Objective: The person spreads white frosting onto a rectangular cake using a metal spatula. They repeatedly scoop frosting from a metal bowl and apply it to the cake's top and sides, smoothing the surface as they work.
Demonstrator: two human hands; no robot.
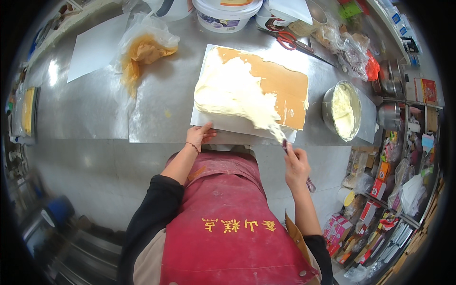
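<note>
A rectangular sheet cake (285,82) lies on white paper (228,123) on the steel table (160,117). Pale cream (231,89) covers its left and middle parts; brown surface shows at the right and top. My right hand (298,167) grips the dark handle of a cream-coated spatula (276,131), whose blade touches the cream at the cake's near edge. My left hand (201,135) rests at the paper's near left corner, thumb on the paper and fingers partly hidden; whether it pinches the paper is unclear. To the right stands a metal bowl (326,110) holding similar cream.
Red-handled scissors (286,40) and a long knife (313,53) lie behind the cake. White tubs (224,17) stand at the back. A plastic bag with brown paper (146,50) and a white sheet (94,46) lie left. Shelves (392,208) with packages stand right.
</note>
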